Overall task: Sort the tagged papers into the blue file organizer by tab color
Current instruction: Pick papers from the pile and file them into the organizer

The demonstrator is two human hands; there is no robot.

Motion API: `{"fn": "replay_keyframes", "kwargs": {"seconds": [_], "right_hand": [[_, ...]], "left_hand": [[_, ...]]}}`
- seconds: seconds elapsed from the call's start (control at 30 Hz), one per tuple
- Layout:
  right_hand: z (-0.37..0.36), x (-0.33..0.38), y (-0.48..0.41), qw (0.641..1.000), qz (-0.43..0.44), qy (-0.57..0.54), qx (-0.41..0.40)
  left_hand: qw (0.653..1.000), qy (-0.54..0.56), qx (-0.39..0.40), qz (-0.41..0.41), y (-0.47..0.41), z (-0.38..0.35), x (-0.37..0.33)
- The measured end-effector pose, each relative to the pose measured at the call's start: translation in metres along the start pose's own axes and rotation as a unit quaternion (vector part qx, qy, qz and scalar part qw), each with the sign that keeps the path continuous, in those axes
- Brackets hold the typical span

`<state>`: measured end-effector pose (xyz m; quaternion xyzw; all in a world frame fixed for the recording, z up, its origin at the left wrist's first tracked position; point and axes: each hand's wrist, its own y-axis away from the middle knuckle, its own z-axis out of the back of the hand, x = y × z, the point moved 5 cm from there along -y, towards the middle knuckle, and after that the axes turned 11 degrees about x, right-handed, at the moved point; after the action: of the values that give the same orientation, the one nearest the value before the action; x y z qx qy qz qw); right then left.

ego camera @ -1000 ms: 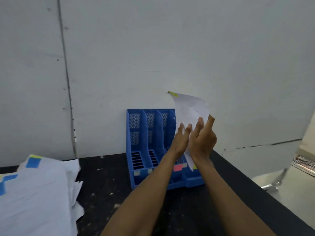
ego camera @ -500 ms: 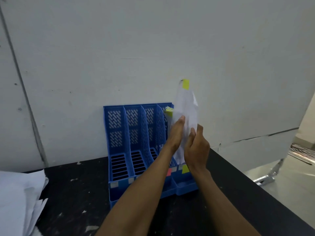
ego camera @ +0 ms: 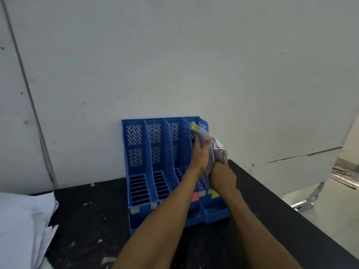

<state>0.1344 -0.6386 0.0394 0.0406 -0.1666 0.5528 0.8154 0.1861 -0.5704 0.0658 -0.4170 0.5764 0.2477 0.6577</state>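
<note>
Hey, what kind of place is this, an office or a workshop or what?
Probably a bare back office or workroom: a scuffed black table against plain white wall panels, a blue file organizer with colored labels, and loose papers stacked at the left.

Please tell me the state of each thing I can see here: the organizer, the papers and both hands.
blue file organizer: upright against the wall, papers in its rightmost slot.
yellow-tabbed papers: crumpled, partly inside that slot, held by both hands.
left hand: fingers straight, pressing on the papers.
right hand: gripping the papers' lower edge.
paper pile: lying loose on the table, left side.
</note>
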Motion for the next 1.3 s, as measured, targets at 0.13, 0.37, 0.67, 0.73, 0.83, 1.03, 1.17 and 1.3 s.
{"fn": "replay_keyframes", "kwargs": {"seconds": [0.13, 0.37, 0.67, 0.73, 0.83, 1.03, 1.17, 1.3], "right_hand": [[0.014, 0.004, 0.007, 0.996, -0.028, -0.04, -0.075], [0.009, 0.0, 0.012, 0.997, -0.069, -0.018, -0.028], [0.008, -0.004, 0.017, 0.989, -0.083, -0.117, -0.028], [0.011, -0.004, 0.021, 0.986, -0.084, -0.143, -0.03], [0.023, 0.011, 0.036, 0.98, -0.048, -0.174, -0.082], [0.036, 0.066, 0.074, 0.955, 0.06, -0.202, -0.208], [0.021, 0.126, 0.104, 0.939, 0.109, -0.243, -0.218], [-0.012, 0.204, 0.146, 0.928, 0.197, -0.271, -0.161]], "left_hand": [[1.0, -0.003, -0.003, 0.006, 0.004, 0.002, -0.008], [0.999, -0.04, 0.007, -0.02, 0.01, 0.005, -0.019], [0.998, -0.041, 0.044, -0.012, 0.025, 0.005, -0.033], [0.998, -0.048, 0.045, -0.012, 0.03, 0.009, -0.039], [0.998, -0.054, 0.029, -0.026, 0.041, 0.023, -0.05], [0.995, -0.077, -0.034, -0.049, 0.084, 0.076, -0.068], [0.988, -0.12, -0.087, -0.053, 0.139, 0.134, -0.077], [0.962, -0.189, -0.193, -0.04, 0.21, 0.214, -0.079]]}}
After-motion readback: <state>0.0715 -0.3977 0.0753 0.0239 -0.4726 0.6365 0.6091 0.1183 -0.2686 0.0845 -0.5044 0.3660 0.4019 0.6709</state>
